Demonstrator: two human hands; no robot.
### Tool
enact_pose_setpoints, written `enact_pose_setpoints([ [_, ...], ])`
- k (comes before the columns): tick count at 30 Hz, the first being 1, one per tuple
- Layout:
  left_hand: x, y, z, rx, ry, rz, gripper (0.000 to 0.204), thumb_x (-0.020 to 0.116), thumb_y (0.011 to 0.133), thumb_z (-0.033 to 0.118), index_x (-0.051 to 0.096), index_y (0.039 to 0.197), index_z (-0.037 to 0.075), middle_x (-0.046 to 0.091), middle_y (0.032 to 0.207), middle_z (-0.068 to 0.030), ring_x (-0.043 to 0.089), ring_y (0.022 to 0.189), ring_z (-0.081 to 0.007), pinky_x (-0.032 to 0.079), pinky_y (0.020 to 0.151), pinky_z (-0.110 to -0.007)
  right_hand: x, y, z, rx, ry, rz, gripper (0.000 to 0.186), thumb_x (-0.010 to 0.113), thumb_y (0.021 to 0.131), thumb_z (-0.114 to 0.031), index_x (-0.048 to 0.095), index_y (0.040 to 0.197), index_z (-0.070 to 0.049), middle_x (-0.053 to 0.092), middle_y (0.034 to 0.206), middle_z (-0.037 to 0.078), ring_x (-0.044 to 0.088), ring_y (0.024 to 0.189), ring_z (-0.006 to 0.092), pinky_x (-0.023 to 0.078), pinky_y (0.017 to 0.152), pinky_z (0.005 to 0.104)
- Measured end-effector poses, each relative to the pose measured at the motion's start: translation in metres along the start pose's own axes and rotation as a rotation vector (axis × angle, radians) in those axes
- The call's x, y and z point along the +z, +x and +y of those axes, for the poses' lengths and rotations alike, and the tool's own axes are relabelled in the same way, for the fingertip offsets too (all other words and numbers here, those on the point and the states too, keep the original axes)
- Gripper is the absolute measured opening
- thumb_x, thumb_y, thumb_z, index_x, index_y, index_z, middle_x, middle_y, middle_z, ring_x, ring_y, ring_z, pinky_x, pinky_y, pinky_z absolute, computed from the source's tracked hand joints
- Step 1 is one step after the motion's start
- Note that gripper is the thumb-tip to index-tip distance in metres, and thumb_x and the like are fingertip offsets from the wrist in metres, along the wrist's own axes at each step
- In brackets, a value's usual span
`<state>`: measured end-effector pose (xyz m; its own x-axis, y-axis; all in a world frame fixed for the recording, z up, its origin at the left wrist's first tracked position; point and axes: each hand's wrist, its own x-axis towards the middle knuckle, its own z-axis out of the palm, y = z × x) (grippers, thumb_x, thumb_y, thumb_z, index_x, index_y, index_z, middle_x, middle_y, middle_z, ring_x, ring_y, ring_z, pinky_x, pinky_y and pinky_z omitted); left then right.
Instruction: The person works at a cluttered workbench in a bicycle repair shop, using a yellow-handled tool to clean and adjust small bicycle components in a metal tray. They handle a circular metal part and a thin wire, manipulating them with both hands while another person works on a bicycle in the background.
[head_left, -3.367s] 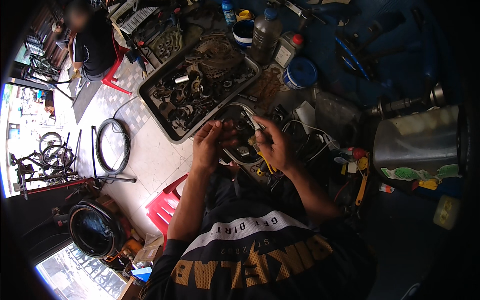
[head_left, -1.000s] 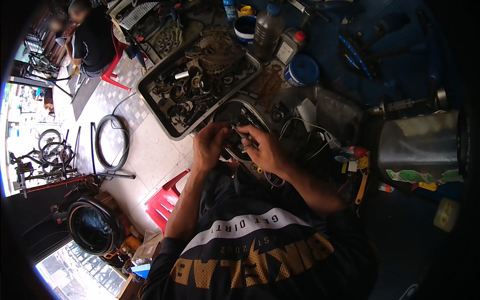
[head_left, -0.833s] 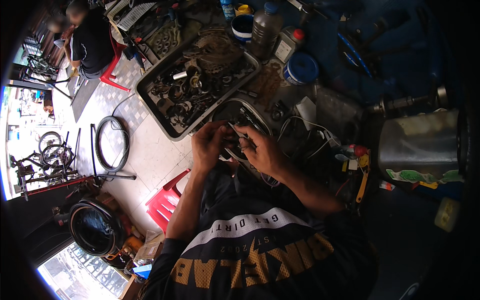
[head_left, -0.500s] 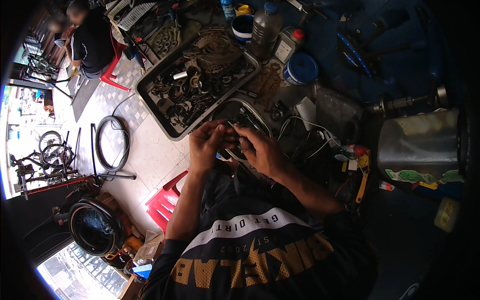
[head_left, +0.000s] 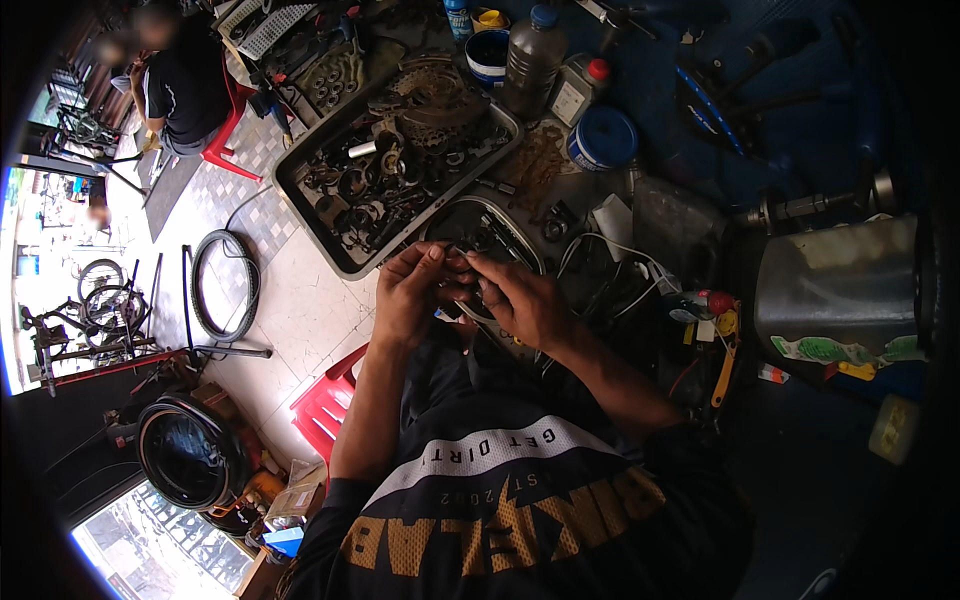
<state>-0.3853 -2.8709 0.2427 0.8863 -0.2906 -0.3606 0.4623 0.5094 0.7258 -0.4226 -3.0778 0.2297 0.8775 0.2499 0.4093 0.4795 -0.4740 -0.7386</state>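
My left hand (head_left: 411,293) and my right hand (head_left: 522,303) meet in front of my chest, over the near edge of a round-cornered tray (head_left: 537,250) of dark parts. Fingers and thumb of each hand are pinched together around something small. What they hold is mostly covered by the fingertips and too small to name. Just beyond my left hand stands a large grey rectangular tray (head_left: 352,272). Heaped in it are greasy bicycle parts, with toothed sprockets (head_left: 436,98) at its far end.
Right of the large tray stand a dark bottle (head_left: 530,65), a red-capped container (head_left: 580,90) and a blue-lidded tub (head_left: 603,137). A white cable (head_left: 610,243) loops right of my hands. A red chair (head_left: 325,408) is at my left; a person (head_left: 185,90) sits farther off.
My hands stay close together, with only a slight shift of the fingers. The small thin tip that showed above my fingertips is now harder to see.
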Motion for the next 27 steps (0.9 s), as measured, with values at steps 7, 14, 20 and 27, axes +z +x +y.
enact_pose_setpoints([
  [7, -0.001, -0.002, 0.001, -0.033, -0.17, -0.104, 0.024, 0.057, 0.111, 0.02, 0.063, 0.113, -0.003, 0.07, 0.106, -0.0138, 0.076, 0.094, -0.0276, 0.068, 0.075, -0.037, -0.001, 0.002, 0.0, -0.074, -0.046, 0.027, 0.052, 0.071, 0.096, -0.006, 0.061, 0.147, -0.011, 0.071, 0.092, 0.007, 0.072, 0.073, 0.0226, 0.061, 0.067, 0.0354],
  [14, 0.0, -0.003, 0.001, -0.054, -0.203, -0.103, 0.025, 0.055, 0.111, 0.022, 0.062, 0.113, -0.002, 0.069, 0.105, -0.0133, 0.075, 0.094, -0.0277, 0.068, 0.078, -0.04, 0.002, 0.001, 0.0, -0.089, 0.029, 0.089, 0.045, 0.069, 0.101, -0.008, 0.061, 0.145, -0.009, 0.071, 0.092, 0.008, 0.073, 0.075, 0.023, 0.06, 0.066, 0.0354],
  [20, -0.003, 0.0, 0.0, -0.039, -0.143, -0.076, 0.025, 0.056, 0.111, 0.022, 0.062, 0.113, -0.002, 0.069, 0.104, -0.0133, 0.075, 0.092, -0.0268, 0.068, 0.074, -0.038, -0.008, 0.007, -0.005, 0.14, 0.243, 0.178, 0.039, 0.07, 0.102, -0.013, 0.063, 0.14, -0.006, 0.072, 0.09, 0.008, 0.072, 0.073, 0.0155, 0.059, 0.066, 0.0324],
  [27, -0.002, 0.0, -0.001, -0.067, -0.066, -0.16, 0.024, 0.058, 0.11, 0.021, 0.063, 0.109, -0.002, 0.07, 0.102, -0.0135, 0.075, 0.087, -0.0258, 0.067, 0.069, -0.036, -0.031, 0.034, -0.012, 0.338, 0.275, -0.061, 0.033, 0.077, 0.098, -0.019, 0.07, 0.126, -0.004, 0.077, 0.098, 0.009, 0.076, 0.077, 0.0175, 0.059, 0.068, 0.0321],
])
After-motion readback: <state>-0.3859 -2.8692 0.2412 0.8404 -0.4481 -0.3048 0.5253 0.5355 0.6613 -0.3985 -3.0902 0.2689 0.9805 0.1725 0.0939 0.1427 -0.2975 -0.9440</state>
